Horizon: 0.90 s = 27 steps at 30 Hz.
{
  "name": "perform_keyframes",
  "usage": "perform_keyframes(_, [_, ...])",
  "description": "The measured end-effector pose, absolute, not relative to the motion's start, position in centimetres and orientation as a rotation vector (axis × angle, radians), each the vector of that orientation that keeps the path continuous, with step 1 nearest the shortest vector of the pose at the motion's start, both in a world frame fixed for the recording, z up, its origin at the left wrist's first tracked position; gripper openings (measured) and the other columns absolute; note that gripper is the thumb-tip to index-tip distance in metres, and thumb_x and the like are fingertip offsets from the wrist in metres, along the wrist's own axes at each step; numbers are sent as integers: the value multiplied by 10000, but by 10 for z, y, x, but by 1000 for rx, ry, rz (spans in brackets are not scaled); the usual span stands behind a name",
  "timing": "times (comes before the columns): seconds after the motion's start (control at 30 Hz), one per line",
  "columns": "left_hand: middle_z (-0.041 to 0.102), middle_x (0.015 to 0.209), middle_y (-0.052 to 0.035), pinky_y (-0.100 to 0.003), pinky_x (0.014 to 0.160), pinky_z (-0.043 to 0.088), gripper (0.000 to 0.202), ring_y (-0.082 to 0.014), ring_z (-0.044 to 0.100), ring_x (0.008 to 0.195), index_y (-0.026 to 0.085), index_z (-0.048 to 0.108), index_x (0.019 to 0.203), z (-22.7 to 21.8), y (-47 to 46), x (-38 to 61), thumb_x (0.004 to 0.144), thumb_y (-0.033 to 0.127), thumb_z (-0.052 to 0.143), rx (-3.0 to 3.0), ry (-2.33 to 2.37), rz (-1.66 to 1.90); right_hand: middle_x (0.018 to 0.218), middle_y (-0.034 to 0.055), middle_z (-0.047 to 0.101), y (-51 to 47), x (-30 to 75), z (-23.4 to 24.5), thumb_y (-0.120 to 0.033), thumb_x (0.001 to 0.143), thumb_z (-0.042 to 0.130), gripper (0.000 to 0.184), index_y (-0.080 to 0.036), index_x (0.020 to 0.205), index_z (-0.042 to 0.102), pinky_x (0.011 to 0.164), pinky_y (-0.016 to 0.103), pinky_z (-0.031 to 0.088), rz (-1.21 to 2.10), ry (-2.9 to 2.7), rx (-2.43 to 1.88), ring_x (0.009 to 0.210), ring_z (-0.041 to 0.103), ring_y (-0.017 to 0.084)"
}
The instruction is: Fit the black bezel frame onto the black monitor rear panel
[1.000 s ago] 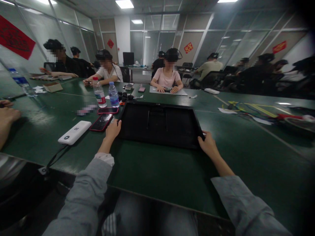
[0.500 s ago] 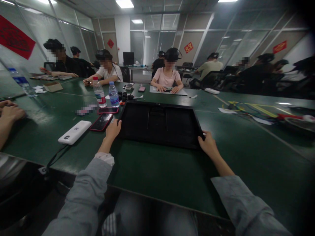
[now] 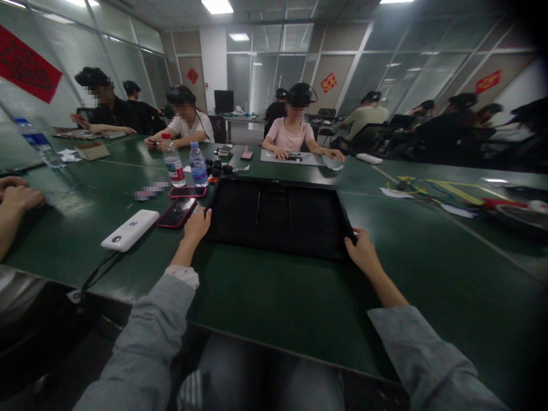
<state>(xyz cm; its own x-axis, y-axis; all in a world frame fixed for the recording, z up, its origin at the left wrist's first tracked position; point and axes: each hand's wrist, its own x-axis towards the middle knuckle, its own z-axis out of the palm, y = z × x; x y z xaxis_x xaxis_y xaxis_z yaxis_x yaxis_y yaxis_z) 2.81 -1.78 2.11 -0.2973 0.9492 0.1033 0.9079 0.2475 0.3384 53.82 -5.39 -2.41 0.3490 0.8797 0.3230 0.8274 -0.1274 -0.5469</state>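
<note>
A shallow black rectangular tray (image 3: 308,220) with a raised rim lies on the green table in front of me. Two thin lines run down its inside, on either side of a darker patch near the far edge. At its left end my left hand (image 3: 197,226) is closed on the side, thumb up along the rim. My right hand (image 3: 362,250) grips the near right corner, its fingers partly hidden behind the tray. Just left of my left hand lie a red-edged phone (image 3: 176,213) and another red-edged phone (image 3: 188,192).
A white power bank (image 3: 130,230) with a black cord sits at left. Two water bottles (image 3: 173,162) stand beyond the phones. Cables (image 3: 436,191) lie at right. Across the table a person in pink (image 3: 291,134) works on a grey board; another person's hands (image 3: 20,194) rest at far left.
My hands and the black tray have not visibly moved. Across the table, the person in pink has reached one hand sideways to a white piece lying beside the grey board.
</note>
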Motion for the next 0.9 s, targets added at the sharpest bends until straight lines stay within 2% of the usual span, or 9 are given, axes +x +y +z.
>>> perform_keyframes(0.43, [702,1255,-199,-438,946,502,535,-344,681,1149,191,519,1425,19,-16,26,1050,488,282,1786,2374,523,1075,191,698,-55,537,-23,-313,899,492,519,-98,1371,491,859,423,529,143,-1505,-1995,916,684,303])
perform_keyframes(0.9, [713,1225,-205,-441,936,504,532,-348,689,1138,185,541,1410,13,-12,23,1048,495,306,1787,2365,558,1064,183,698,-52,540,-25,-297,880,515,490,-109,1333,518,867,424,528,126,-1489,-1973,924,686,300])
